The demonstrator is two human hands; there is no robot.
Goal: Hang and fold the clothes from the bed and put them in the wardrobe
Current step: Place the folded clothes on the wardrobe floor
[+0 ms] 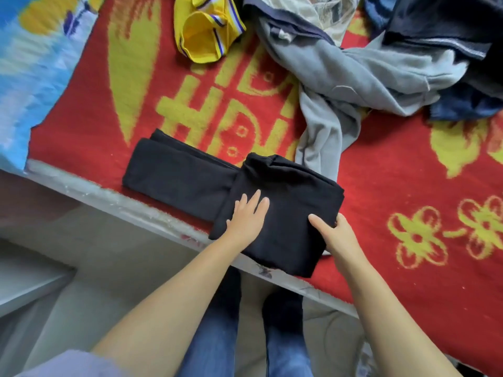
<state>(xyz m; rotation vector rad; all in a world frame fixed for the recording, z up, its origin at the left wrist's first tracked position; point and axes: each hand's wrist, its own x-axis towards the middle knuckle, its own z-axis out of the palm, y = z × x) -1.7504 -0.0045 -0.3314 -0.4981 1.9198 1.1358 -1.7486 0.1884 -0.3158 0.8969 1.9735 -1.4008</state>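
While the left hand [246, 219] lay flat, fingers straight, on the folded black garment [277, 213] at the near edge of the bed [408, 200], the right hand [336, 235] gripped its right edge, thumb on top. Grey clothes [367, 74] and a yellow garment [204, 31] lay beyond.

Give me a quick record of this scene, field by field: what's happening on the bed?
setting: bed with a red and yellow blanket
being folded: black garment, partly folded, at the bed's near edge
left hand: flat on the garment, fingers straight
right hand: grips the garment's right edge
waiting: yellow shirt, grey sweatshirt, dark clothes
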